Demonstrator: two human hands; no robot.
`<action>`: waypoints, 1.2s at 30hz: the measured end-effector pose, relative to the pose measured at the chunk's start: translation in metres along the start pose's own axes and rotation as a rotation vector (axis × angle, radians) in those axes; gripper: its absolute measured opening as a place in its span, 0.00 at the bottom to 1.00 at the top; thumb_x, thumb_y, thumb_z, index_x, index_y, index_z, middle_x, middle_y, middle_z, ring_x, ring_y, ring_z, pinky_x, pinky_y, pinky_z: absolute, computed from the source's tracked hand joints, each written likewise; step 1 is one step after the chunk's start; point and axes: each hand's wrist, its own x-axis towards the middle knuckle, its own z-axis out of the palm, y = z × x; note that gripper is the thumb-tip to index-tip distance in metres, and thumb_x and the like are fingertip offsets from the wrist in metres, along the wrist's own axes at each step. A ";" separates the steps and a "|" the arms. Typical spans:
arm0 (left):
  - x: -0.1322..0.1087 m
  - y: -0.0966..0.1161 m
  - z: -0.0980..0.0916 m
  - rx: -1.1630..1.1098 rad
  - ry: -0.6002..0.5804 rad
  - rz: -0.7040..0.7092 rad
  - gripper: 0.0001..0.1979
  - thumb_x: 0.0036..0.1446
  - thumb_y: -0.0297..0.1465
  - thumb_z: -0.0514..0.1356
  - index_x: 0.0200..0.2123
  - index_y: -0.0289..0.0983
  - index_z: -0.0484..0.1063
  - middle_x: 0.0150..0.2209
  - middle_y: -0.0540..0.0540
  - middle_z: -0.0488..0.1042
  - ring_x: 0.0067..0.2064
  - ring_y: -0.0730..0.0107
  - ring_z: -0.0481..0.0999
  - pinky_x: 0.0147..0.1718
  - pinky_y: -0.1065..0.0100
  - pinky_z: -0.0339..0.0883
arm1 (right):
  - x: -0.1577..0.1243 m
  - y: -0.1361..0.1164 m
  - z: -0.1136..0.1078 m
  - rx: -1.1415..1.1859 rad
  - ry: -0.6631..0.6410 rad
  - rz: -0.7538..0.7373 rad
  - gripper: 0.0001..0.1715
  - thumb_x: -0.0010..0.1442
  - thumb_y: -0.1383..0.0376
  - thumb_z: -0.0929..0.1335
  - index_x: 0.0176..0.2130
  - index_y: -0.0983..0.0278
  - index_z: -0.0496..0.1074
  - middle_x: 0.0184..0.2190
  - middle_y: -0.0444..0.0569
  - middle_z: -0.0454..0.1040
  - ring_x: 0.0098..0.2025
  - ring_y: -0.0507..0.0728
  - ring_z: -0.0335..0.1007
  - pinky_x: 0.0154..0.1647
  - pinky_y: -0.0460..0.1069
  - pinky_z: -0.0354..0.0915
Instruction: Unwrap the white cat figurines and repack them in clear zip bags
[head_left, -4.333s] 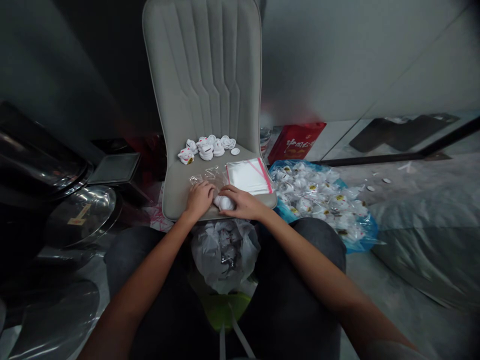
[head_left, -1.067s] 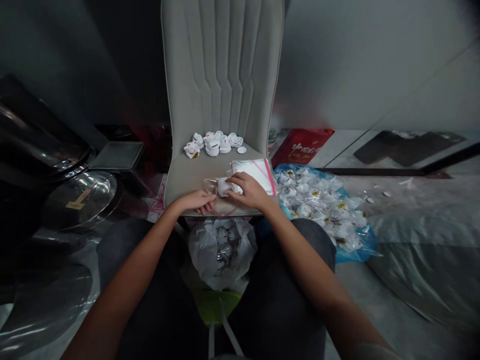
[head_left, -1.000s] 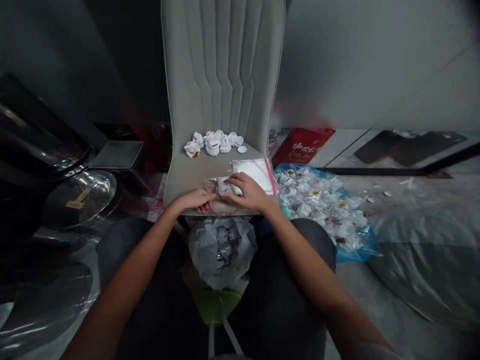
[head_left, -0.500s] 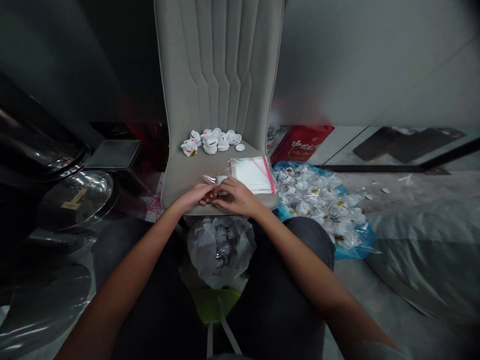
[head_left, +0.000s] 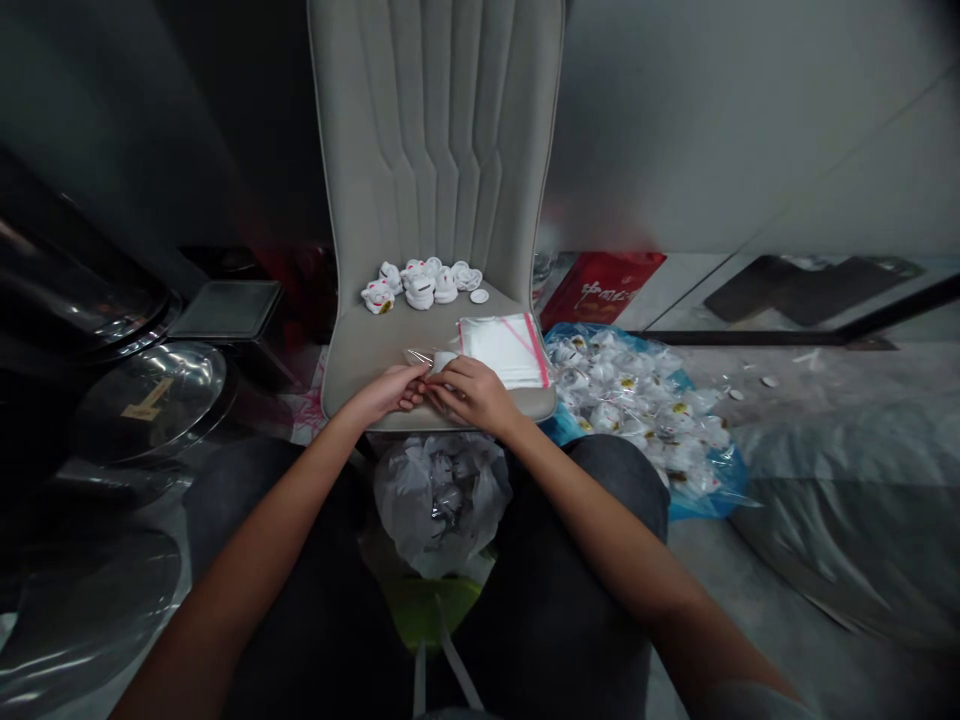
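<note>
Over the front of the chair seat, my left hand and my right hand meet, fingers pinched together on a small clear plastic bag. A white piece, probably a figurine, shows inside the bag just beyond my fingertips; my hands hide the rest of it. Right of my hands lies a stack of clear bags with a pinkish-red edge. Several white cat figurines stand at the back of the seat, with a round white disc beside them.
The grey chair stands before my knees. Below the seat hangs a whitish plastic bag with wrapped pieces. On the right floor, a blue bag holds many wrapped figurines, near a red bag. Metal canisters stand at left.
The fingers of both hands have shifted slightly on the clear bag, and the left fingertips have drawn back a little from under the right hand. The other things lie as before.
</note>
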 end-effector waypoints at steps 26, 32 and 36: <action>-0.001 0.002 0.002 -0.003 0.018 -0.035 0.19 0.57 0.42 0.64 0.25 0.33 0.68 0.19 0.53 0.65 0.17 0.83 0.59 0.17 0.77 0.43 | 0.000 -0.002 -0.005 -0.069 0.107 0.008 0.16 0.70 0.62 0.61 0.41 0.63 0.76 0.33 0.53 0.74 0.37 0.58 0.67 0.39 0.53 0.64; -0.002 0.004 0.004 0.002 0.031 -0.047 0.19 0.58 0.42 0.64 0.26 0.33 0.68 0.19 0.53 0.66 0.17 0.83 0.60 0.17 0.77 0.43 | 0.000 -0.003 -0.005 -0.045 0.119 -0.009 0.14 0.70 0.62 0.61 0.42 0.63 0.75 0.34 0.52 0.73 0.37 0.58 0.67 0.39 0.53 0.65; -0.003 0.003 0.006 0.004 0.039 -0.048 0.18 0.60 0.40 0.62 0.26 0.32 0.68 0.20 0.53 0.67 0.17 0.83 0.60 0.17 0.78 0.44 | 0.000 -0.004 -0.004 0.000 0.115 0.009 0.14 0.69 0.62 0.62 0.48 0.63 0.74 0.38 0.54 0.74 0.40 0.59 0.68 0.41 0.54 0.66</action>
